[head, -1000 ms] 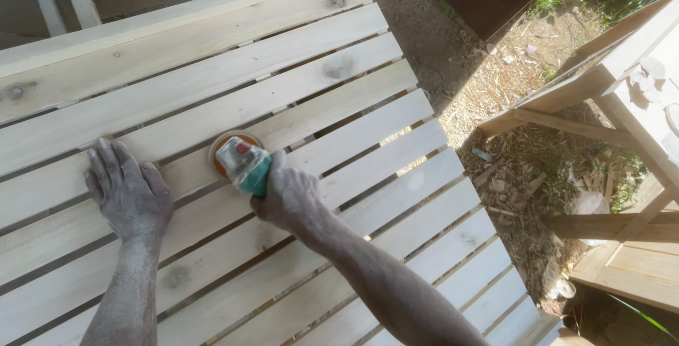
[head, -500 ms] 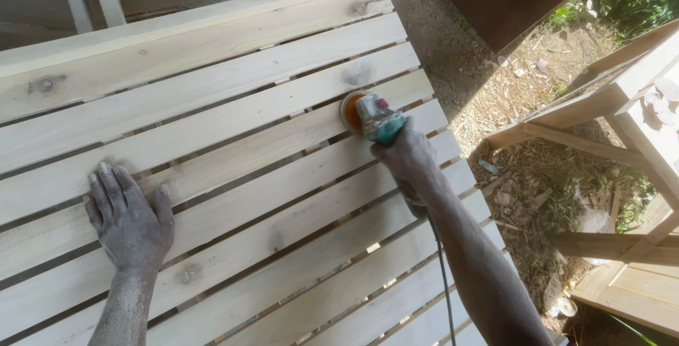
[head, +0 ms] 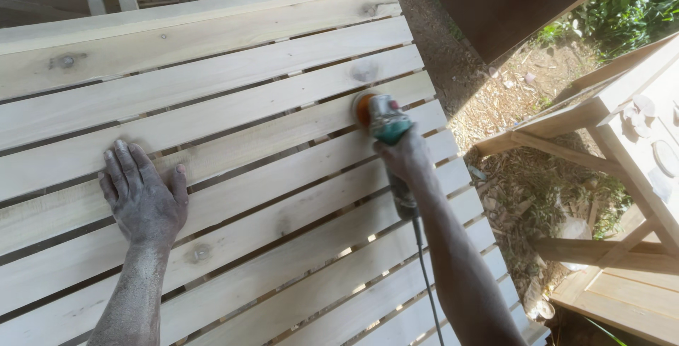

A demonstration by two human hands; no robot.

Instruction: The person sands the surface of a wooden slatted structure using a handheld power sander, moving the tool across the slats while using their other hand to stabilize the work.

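Teal grinder [head: 385,123] body half hidden inside right hand [head: 404,155] grip.

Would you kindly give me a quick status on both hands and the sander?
Left hand flat on slatted panel. Right hand gripping sander, disc on slat near right edge. Cord trails under forearm; nothing blocking.

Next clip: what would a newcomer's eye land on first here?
The teal grinder with its orange disc, gripped by the right hand near the right end of the pale slatted panel. Next, the dust-grey left hand pressed flat on the slats at lower left. Beyond the panel's right edge, sunlit ground with wood scraps.
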